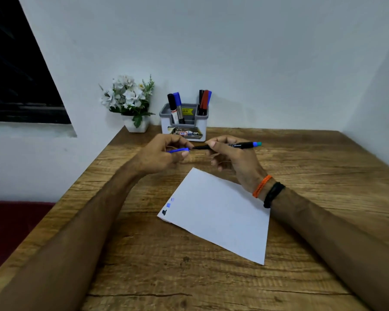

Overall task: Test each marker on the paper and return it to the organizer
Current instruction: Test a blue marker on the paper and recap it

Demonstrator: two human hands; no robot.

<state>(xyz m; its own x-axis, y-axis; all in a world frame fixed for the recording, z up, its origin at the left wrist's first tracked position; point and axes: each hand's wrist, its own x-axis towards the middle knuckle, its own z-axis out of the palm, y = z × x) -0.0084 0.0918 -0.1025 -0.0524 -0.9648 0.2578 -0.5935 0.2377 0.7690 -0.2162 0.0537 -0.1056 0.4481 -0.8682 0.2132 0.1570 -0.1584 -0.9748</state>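
My right hand (230,157) holds a slim black marker (240,145) level above the table, its blue end pointing right and its bare tip pointing left. My left hand (161,153) grips the marker's blue cap (177,150), just left of the tip and apart from it. A white sheet of paper (218,214) lies below my hands, with a black mark and two blue marks near its left corner. The grey and white organizer (184,129) stands behind my hands with several capped markers (176,107) upright in its compartments.
A small white pot of white flowers (130,102) stands left of the organizer against the wall. The wooden table (189,277) ends at a left edge near the dark red floor. A wall closes the right side. A dark window is at upper left.
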